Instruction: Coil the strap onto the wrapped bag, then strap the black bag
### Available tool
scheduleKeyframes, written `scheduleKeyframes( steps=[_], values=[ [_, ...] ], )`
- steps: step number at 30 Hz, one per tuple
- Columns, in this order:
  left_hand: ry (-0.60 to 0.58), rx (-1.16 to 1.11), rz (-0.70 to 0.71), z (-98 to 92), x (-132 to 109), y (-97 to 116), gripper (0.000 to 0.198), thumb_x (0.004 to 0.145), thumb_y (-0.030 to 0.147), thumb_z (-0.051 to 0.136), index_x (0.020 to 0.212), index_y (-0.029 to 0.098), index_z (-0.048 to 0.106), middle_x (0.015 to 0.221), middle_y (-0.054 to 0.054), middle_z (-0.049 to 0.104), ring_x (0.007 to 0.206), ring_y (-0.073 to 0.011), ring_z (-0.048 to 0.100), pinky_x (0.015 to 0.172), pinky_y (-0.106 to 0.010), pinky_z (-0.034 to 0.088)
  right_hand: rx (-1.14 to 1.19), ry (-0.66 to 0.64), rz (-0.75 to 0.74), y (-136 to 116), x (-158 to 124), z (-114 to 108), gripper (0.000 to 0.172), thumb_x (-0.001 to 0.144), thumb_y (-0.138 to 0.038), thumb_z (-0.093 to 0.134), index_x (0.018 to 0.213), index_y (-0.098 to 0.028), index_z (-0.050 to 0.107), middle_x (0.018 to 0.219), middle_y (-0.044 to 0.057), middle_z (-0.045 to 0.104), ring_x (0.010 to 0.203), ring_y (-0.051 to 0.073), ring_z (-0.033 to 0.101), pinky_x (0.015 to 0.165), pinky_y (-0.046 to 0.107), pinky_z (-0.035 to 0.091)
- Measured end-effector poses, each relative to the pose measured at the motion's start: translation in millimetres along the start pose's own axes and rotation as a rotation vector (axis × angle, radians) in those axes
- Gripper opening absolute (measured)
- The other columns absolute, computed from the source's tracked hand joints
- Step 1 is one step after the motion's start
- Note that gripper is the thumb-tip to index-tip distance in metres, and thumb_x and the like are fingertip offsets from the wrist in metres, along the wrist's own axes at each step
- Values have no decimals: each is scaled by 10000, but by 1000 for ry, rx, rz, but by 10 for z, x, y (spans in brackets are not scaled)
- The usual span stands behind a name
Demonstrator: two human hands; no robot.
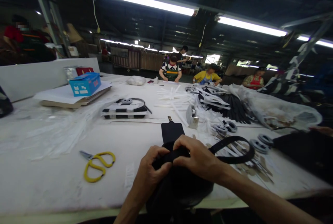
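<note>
A black handbag (186, 186) rests at the table's front edge, its flap (172, 132) with a small metal clasp turned away from me. My left hand (153, 166) pinches the bag's upper edge between thumb and fingers. Close beside it, my right hand (195, 154) grips the same edge, thumb and fingers pressed together. What lies under the fingertips is hidden. A black strap (240, 139) loops out to the right of the bag. Yellow-handled scissors (97, 165) lie on the table to the left, apart from both hands.
White strips (171, 95) and black strips (231, 106) are heaped behind the bag. Tape rolls (261, 143) and scraps lie at right, beside a plastic bag (286, 109). A blue box (85, 83) sits on cardboard at left. Several people work across the table.
</note>
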State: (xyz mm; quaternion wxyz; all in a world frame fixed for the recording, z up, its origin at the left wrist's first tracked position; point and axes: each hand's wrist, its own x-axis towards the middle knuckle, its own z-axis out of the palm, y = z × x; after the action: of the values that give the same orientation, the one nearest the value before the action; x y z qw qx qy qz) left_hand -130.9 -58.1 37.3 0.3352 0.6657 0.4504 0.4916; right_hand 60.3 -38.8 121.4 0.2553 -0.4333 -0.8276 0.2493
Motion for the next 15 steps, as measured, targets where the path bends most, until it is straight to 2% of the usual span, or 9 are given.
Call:
scheduleKeyframes(
  steps=[3,6,9,11,15],
  values=[
    [21,-6,-4,-13,16,-54,175,752,230,618,925,237,649,880,-1,655,848,-185,581,794,-314,465,186,32,134,11,-19,-38,182,725,-244,723,875,-205,629,835,-16,637,810,168,579,719,272,436],
    [14,-21,-14,-26,33,-68,169,762,231,615,929,237,643,873,8,661,836,-178,580,798,-308,461,509,40,230,43,-38,-59,247,796,-386,693,948,-200,635,809,-17,637,754,152,579,688,267,441],
    [9,-30,-7,-30,46,-64,150,755,240,621,903,229,641,844,9,653,816,-175,578,789,-304,461,887,34,231,44,-40,-53,356,770,-474,731,969,-192,644,840,-3,660,752,142,600,728,279,463],
    [11,-25,3,-34,43,-78,135,750,247,624,881,225,642,821,9,645,791,-172,577,773,-300,465,1076,55,225,13,-28,-78,361,734,-468,775,944,-195,666,889,11,686,796,145,625,804,299,479],
    [25,18,4,-86,28,-84,120,744,264,632,858,228,643,802,5,643,777,-179,583,767,-305,479,1270,269,141,-80,37,-275,246,726,-424,801,789,-220,680,994,3,700,1025,175,624,988,364,454]
  ],
)
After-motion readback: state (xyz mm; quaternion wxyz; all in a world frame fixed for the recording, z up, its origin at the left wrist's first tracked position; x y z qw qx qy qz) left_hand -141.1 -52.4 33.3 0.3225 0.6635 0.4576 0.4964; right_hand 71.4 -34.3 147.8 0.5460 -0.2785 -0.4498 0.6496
